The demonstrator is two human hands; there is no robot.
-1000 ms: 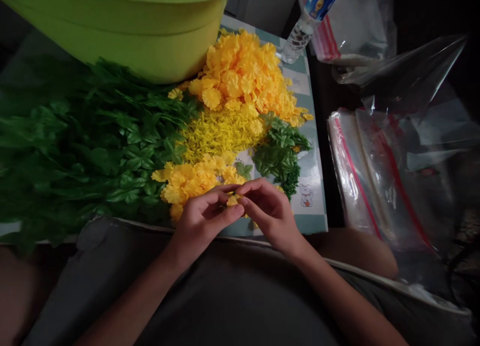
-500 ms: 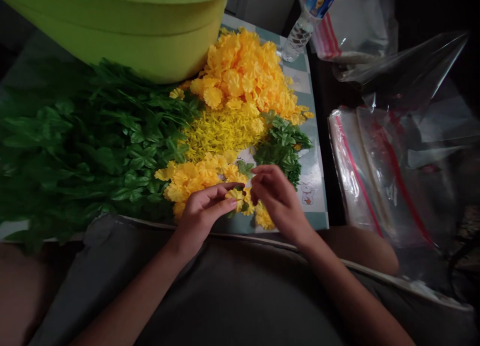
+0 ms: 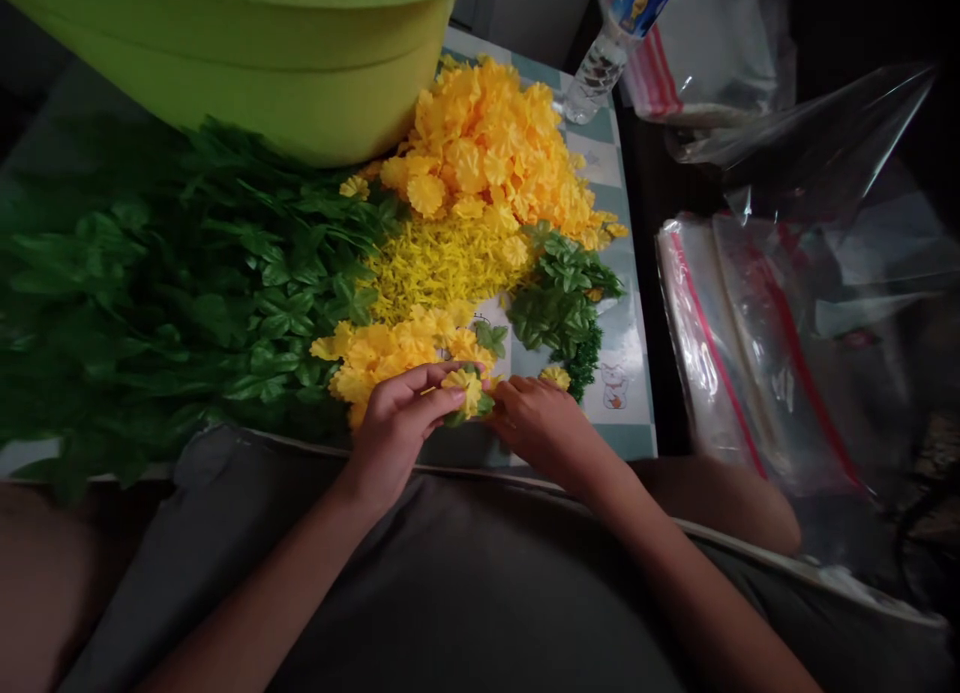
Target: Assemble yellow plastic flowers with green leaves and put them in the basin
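My left hand (image 3: 401, 413) pinches a yellow artificial flower (image 3: 466, 388) with green leaves around it, between thumb and fingers. Close against its right side, my right hand (image 3: 544, 423) has its fingers curled together; what they grip is hidden. Just above the right knuckles another yellow flower (image 3: 555, 376) shows. Behind the left hand lies a small heap of yellow petals (image 3: 397, 353), and farther back a pile of thin yellow-green pieces (image 3: 435, 263). A single green leaf piece (image 3: 491, 337) rests beyond the fingertips.
A large heap of orange-yellow petals (image 3: 487, 143) lies beside a big green tub (image 3: 300, 83). Green leaf stems (image 3: 187, 273) cover the left; smaller leaves (image 3: 559, 293) lie right. A water bottle (image 3: 600, 68) stands at the back edge. Plastic bags (image 3: 720, 343) lie to the right.
My right hand has turned palm down, with its fingers closed in near the flower. The flowers that hung below it no longer show there; one now shows above its knuckles.
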